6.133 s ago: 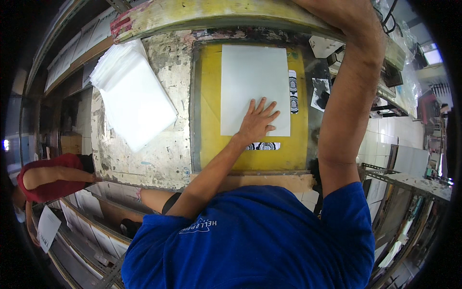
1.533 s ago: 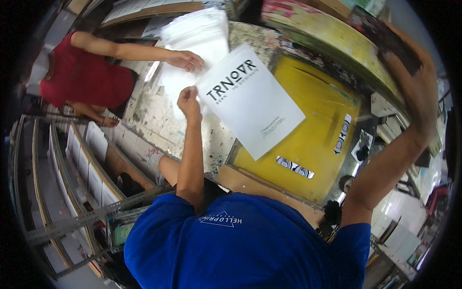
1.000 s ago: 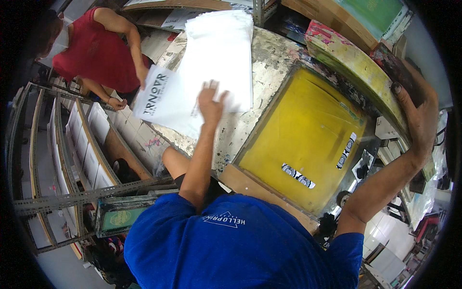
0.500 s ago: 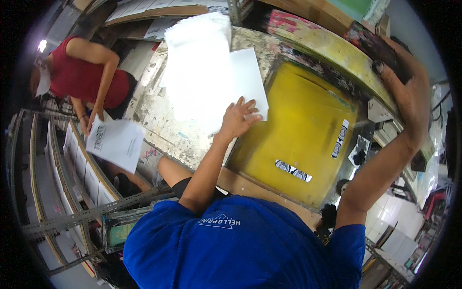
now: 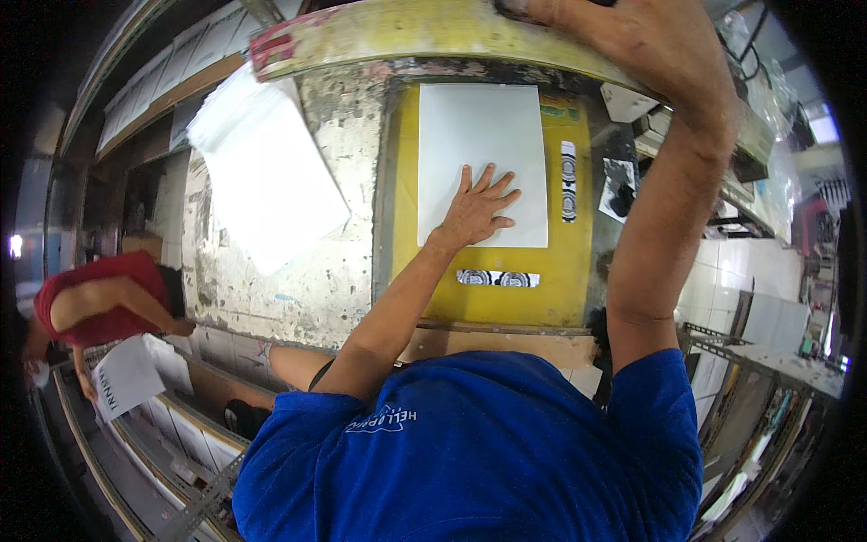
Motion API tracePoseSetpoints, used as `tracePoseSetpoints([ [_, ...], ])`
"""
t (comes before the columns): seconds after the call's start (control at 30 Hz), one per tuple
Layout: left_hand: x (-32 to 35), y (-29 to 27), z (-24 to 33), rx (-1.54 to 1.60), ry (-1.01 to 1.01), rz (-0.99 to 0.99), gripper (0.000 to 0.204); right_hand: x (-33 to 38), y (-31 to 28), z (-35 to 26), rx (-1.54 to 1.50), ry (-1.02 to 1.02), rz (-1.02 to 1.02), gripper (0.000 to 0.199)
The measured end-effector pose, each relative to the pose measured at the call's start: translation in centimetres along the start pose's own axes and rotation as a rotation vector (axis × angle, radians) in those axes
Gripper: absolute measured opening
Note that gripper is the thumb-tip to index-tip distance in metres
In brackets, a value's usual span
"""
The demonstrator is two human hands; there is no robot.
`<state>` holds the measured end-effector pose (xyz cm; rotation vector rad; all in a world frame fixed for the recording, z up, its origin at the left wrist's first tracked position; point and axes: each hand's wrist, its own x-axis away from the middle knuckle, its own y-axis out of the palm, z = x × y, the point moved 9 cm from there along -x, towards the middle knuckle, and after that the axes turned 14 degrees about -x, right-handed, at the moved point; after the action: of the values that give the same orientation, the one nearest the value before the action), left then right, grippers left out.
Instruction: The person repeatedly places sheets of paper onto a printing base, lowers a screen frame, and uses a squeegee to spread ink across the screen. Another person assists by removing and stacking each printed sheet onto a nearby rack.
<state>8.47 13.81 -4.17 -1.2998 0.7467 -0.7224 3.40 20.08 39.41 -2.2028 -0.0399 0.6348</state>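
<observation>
My left hand lies flat with its fingers spread on a blank white sheet of paper. The sheet rests on a yellow printing bed, beside two patterned black-and-white strips: an upright one to its right and a level one below it. At the top, my right hand is closed on the raised, paint-stained screen printing frame. Most of its fingers are out of sight beyond the upper edge.
A stack of white paper sits on the paint-spotted table to the left. Farther left, a person in a red top handles a printed sheet by a rack. A small ink-blotted paper lies right of the bed.
My left hand has carried the sheet from beside the stack rightward onto the yellow bed and now lies spread on it. The view has turned. My right hand still holds the frame.
</observation>
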Motion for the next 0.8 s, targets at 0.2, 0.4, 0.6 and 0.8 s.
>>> tracePoseSetpoints([
  [0.2,-0.1,0.6,3.6,0.031,0.071,-0.055,0.063,1.4,-0.7,-2.4,-0.078,-0.092,0.068,0.041],
  [0.4,1.4,0.1,5.2,0.06,0.076,0.042,0.062,0.5,-0.2,-0.4,-0.03,-0.042,0.037,0.04],
  [0.6,2.0,0.1,6.0,0.027,0.095,0.027,0.061,1.1,0.2,-1.0,-0.006,-0.06,0.02,0.04],
  [0.8,3.5,-6.2,2.8,0.205,-0.035,0.314,0.064,3.8,1.6,-3.6,0.092,-0.214,0.125,0.044],
])
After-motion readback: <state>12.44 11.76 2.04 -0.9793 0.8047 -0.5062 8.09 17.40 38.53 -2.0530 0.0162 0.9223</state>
